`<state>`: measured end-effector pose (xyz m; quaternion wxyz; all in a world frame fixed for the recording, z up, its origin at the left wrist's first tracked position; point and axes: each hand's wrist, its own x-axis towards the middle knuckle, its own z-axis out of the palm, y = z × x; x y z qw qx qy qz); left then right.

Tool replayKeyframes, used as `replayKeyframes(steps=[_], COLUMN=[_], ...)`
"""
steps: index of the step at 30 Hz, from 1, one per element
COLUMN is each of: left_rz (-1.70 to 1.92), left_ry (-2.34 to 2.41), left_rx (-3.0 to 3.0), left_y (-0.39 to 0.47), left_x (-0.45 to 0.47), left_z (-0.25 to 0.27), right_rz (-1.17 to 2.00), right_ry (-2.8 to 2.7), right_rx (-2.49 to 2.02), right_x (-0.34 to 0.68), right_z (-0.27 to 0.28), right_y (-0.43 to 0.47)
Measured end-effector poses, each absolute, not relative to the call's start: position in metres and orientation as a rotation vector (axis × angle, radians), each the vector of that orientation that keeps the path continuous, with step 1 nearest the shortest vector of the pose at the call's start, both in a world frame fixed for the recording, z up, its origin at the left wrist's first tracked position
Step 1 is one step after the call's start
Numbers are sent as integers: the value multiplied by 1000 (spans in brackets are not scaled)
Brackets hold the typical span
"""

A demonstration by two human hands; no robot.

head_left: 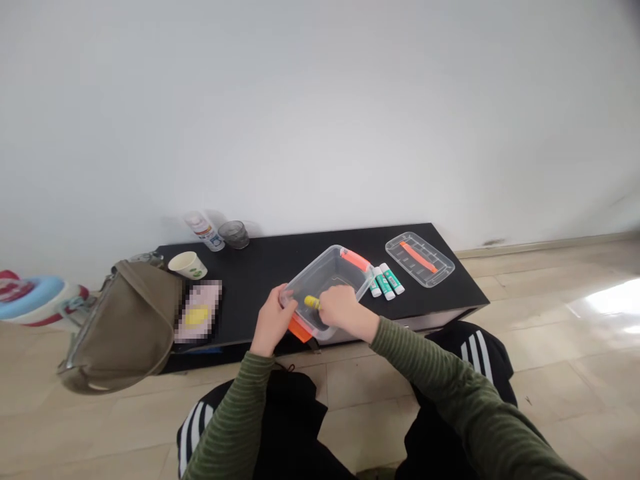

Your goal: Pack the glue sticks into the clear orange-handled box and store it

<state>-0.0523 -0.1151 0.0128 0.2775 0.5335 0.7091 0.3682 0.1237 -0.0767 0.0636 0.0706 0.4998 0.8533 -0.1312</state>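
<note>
Striped green sleeves point(447, 380) are filling the foreground, above black trousers point(290, 427). The left hand point(273, 317) is gripping the left end of a clear box point(320, 273), fingers pressing on its rim near an orange clip point(300, 330). The right hand point(344, 308) is curling its fingers around a yellow tube point(311, 302), which is showing within the box's opening; whether it is touching the box's floor, I cannot tell. The step in hand seems to be handling that tube inside the box; the next move is probably calling for a steady rim and fingers clear of the walls. Three green-and-white tubes point(384, 283) are lying on the bench point(240, 287) beside the box, with a lid point(420, 260) farther right. A paper cup point(187, 265) is standing well left.
</note>
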Motion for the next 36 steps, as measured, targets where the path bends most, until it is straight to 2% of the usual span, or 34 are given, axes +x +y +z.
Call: replayKeyframes(steps=[5, 12, 15, 19, 23, 28, 36], left_rz=[1000, 960, 914, 921, 916, 908, 901], left_ry=[1950, 1942, 1945, 1959, 1955, 1969, 1984], left_rx=[1497, 1367, 1365, 1349, 1336, 1331, 1318], left_y=[-127, -126, -127, -128, -126, -122, -120], left_x=[-49, -43, -39, -37, -38, -34, -23], left_z=[12, 7, 8, 7, 2, 3, 8], right_rz=[-485, -518, -633, -658, -574, -493, -401], right_ry=[2398, 2482, 2930, 3345, 2945, 2360, 2200], right_rx=[1228, 1245, 1469, 2105, 2634, 2507, 2402], right_x=[89, 93, 120, 192, 276, 324, 315], right_z=[49, 44, 50, 50, 29, -12, -45], right_y=[-70, -72, -79, -69, -32, -8, -2])
